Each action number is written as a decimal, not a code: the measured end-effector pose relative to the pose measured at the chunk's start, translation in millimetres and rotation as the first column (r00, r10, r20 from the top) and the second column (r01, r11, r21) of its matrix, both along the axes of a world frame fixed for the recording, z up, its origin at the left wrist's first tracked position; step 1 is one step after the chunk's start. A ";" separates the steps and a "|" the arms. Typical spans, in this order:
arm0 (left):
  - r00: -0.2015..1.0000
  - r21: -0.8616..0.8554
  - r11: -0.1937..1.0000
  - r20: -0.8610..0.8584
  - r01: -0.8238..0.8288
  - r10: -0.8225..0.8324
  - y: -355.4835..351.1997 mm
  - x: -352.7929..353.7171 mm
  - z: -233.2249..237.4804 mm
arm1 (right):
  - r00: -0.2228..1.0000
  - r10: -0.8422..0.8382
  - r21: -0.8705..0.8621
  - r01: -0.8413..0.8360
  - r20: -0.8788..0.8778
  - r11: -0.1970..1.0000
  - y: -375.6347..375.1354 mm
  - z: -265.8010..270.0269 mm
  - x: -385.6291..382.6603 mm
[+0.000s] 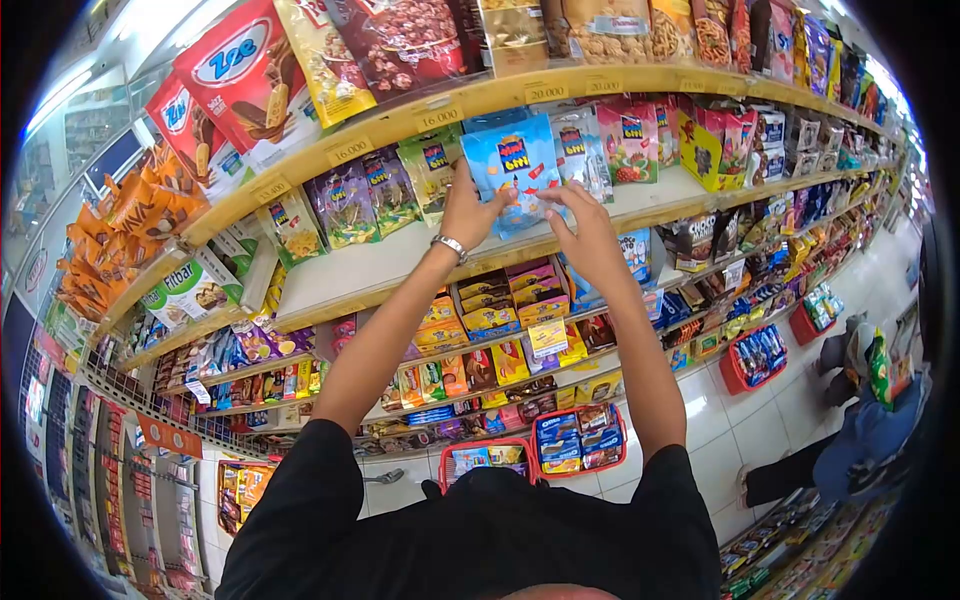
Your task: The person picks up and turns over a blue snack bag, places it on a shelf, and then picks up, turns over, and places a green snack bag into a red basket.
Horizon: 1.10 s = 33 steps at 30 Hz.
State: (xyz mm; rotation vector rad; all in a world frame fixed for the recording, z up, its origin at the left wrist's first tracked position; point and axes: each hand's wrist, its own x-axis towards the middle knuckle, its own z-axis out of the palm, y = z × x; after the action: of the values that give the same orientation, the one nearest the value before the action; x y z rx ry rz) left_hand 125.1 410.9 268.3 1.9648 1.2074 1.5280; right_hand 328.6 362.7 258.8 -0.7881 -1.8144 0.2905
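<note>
A blue snack bag [512,160] printed "Mini biti" stands upright at the shelf's edge, in front of similar bags. My left hand [472,208] grips its left side, the thumb across the lower front and the other fingers partly hidden at the edge. At the lower right, my right hand [582,228] has its fingertips and thumb on the bag. Just left of it hangs a green bag [428,172]; purple bags [343,203] stand farther left. A silvery-white bag [583,150] and a pink bag [629,143] are on the right.
Yellow price strips [437,118] run along the upper shelf edge, with large red bags [245,80] above. Lower shelves hold boxed snacks [490,310]. Red baskets [578,440] of packets stand on the tiled floor. A person [870,430] is at the right.
</note>
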 end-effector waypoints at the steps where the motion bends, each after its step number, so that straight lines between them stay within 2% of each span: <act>1: 1.000 0.006 1.000 0.005 -0.008 0.008 3.4 -1.8 -4.2 | 1.000 0.008 0.006 -0.008 0.005 1.000 3.0 -2.6 -2.5; 3: 0.999 0.008 1.000 -0.051 -0.004 0.004 1.4 -2.7 -7.7 | 0.998 -0.051 0.071 0.048 0.039 0.996 9.1 -10.7 -7.2; 4: 0.997 -0.107 0.994 -0.070 -0.022 0.015 -1.2 -4.9 -10.3 | 0.999 -0.029 0.071 0.026 0.045 0.997 12.2 -14.2 -9.4; 5: 0.997 -0.106 0.994 -0.073 -0.029 0.022 -4.3 -6.2 -12.2 | 0.999 -0.022 0.072 0.019 0.043 0.997 13.5 -17.3 -11.2; 7: 0.945 0.036 0.992 -0.301 -0.124 0.129 -6.3 -6.9 -11.6 | 0.999 -0.005 0.020 0.004 0.046 1.000 14.0 -21.2 -13.0; 13: 0.956 -0.024 0.994 -0.275 -0.110 0.100 -20.1 -11.0 -0.6 | 0.997 -0.051 0.038 0.049 0.062 0.998 12.3 -19.1 -9.7; 15: 0.933 0.023 0.997 -0.352 -0.068 0.072 -21.4 -14.5 -2.1 | 0.995 -0.067 0.034 0.064 0.080 0.997 11.0 -17.5 -9.8; 17: 0.934 -0.046 0.993 -0.346 -0.108 0.085 -17.1 -15.4 -5.2 | 0.992 -0.078 0.029 0.076 0.102 0.997 12.8 -18.0 -11.9; 19: 0.900 0.060 0.986 -0.401 -0.158 0.169 -11.7 -16.5 -12.1 | 0.989 -0.081 0.009 0.081 0.122 0.997 16.5 -19.0 -14.0; 21: 0.909 0.046 0.986 -0.382 -0.160 0.165 -15.5 -12.6 -7.8 | 0.986 -0.075 0.007 0.075 0.146 0.997 22.5 -17.4 -15.2; 23: 0.908 0.122 0.980 -0.372 -0.159 0.194 -16.6 -9.3 -5.4 | 0.983 -0.075 0.001 0.076 0.170 0.997 30.5 -17.6 -16.4; 25: 0.914 0.077 0.979 -0.349 -0.191 0.206 -17.9 -6.4 -2.6 | 0.970 -0.093 0.032 0.088 0.223 0.996 41.9 -20.1 -17.7; 27: 0.910 0.130 0.975 -0.352 -0.182 0.217 -13.6 -8.4 0.5 | 0.972 -0.047 -0.022 0.054 0.232 0.998 40.4 -9.9 -20.6; 29: 0.909 0.123 0.975 -0.353 -0.188 0.220 -7.7 -8.4 2.1 | 0.975 -0.018 0.016 0.015 0.221 1.000 49.7 -9.4 -22.6; 33: 0.913 0.091 0.971 -0.333 -0.219 0.237 0.6 -7.6 -3.4 | 0.959 -0.059 0.047 0.048 0.278 0.998 64.2 -10.8 -25.3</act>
State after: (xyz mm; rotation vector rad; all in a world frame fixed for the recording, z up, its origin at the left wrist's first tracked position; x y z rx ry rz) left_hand 117.5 411.5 264.8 2.2587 1.6024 1.3673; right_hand 303.3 426.9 248.1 -0.8830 -2.0520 0.1102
